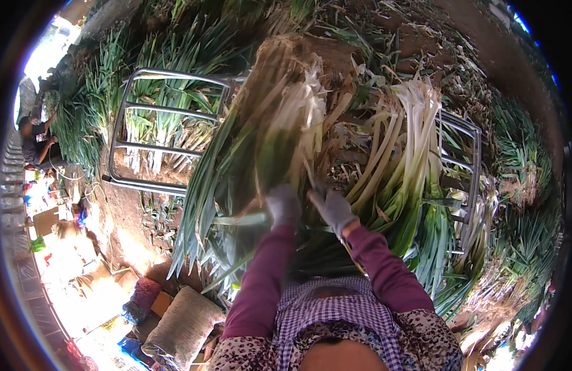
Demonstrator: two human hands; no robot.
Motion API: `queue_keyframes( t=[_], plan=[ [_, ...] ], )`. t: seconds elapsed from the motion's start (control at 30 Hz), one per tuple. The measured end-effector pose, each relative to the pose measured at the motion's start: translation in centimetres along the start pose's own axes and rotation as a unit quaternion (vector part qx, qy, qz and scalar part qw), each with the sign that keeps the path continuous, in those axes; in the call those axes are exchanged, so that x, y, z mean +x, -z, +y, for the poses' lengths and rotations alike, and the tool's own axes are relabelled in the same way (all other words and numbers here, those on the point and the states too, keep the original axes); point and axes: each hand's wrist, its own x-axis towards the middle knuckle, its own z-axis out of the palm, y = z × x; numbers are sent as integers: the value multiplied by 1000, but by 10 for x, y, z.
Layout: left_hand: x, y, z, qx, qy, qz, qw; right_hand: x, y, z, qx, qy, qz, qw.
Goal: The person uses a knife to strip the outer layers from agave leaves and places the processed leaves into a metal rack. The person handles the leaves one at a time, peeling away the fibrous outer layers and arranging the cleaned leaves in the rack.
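Observation:
Both hands wear grey gloves. My left hand [284,205] is closed around the green part of a bunch of leeks [286,134], blurred, with pale stems and brown roots pointing away from me. Just to its right, my right hand [337,209] is closed on a slim, blurred tool [316,199], probably a knife, its tip near the bunch's stems. More leeks [413,143] lie to the right of my hands, white ends away from me and green leaves towards me. The leeks rest across a metal rack [163,188] of tubular bars, which shows at both sides.
Upright bundles of leeks [174,60] stand behind the rack at the left, and others [522,153] lie at the right. Trimmings [434,39] litter the soil. A stuffed sack [181,324] sits at lower left. At the far left a person [38,141] handles leeks.

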Motion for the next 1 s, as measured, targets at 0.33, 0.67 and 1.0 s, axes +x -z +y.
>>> queue_keyframes(
  t=[0.33, 0.67, 1.0],
  plan=[
    [23, 43, -26, -165, 87, -154, 970, -3, 1, -10, -134, 17, -25, 990],
    [42, 17, -87, -341, 40, -72, 937, 145, 45, -43, -23, -92, 127, 987],
    [47, 11, -108, -645, 7, -247, 723, 154, 48, -46, -85, -61, 56, 993]
  ],
)
